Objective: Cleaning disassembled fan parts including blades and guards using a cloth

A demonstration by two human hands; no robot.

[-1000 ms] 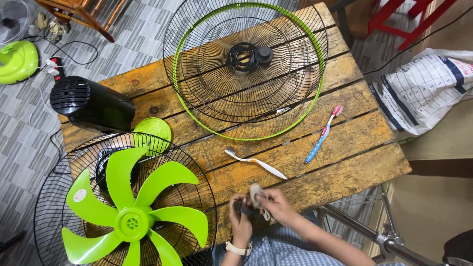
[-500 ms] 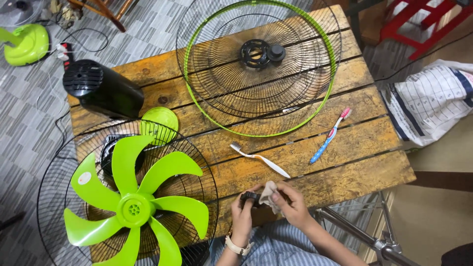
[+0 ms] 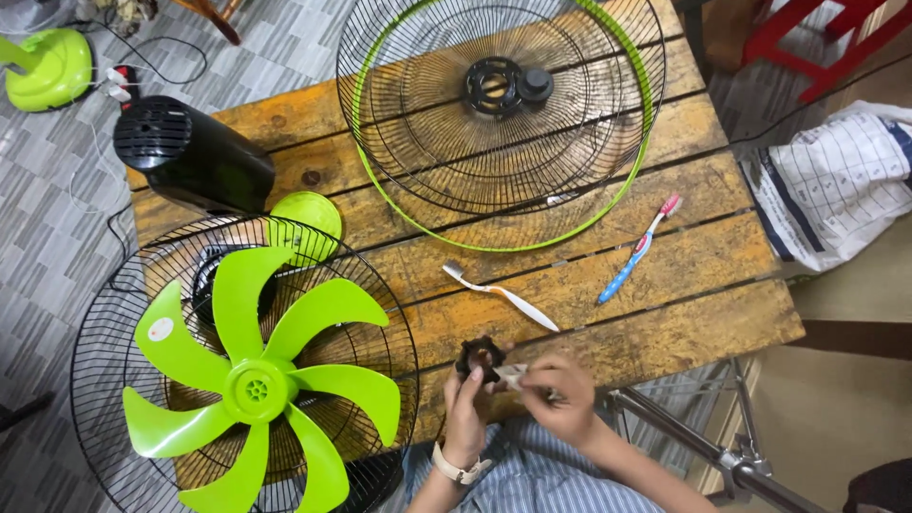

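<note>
A: Entry, largest first. Wooden slat table (image 3: 665, 285) fills the view. At 12 o'clock on it lies a round wire fan guard with a green rim (image 3: 502, 122), flat, with a black hub ring and cap (image 3: 508, 87) inside near its centre.

B: And at 8 o'clock?

A: A second, all-black wire guard (image 3: 242, 366) overhanging the table's near-left corner. It holds a green fan blade (image 3: 256, 385), lying inside the grille. A black motor housing (image 3: 193, 157) lies on its side at 10 o'clock, just beside a small green cap (image 3: 306, 220) that touches the black guard's rim.

B: Smaller items?

A: White toothbrush (image 3: 496, 294) at centre, blue and red toothbrush (image 3: 639, 249) at 3 o'clock, well apart. Neither is near the hands' work.

B: Hands?

A: Both at 6 o'clock, at the table's near edge. Left hand (image 3: 467, 408), a watch on the wrist, fingers curled and pinching a small black lobed nut (image 3: 480, 356) from below; the nut stands above the edge, clear of the wood. Right hand (image 3: 562, 389) has its fingertips pressed together on a pale scrap of cloth (image 3: 513, 373), which touches the nut's right side.

B: Obstructions?

A: None over the nut; the cloth is mostly hidden under the right fingers.
</note>
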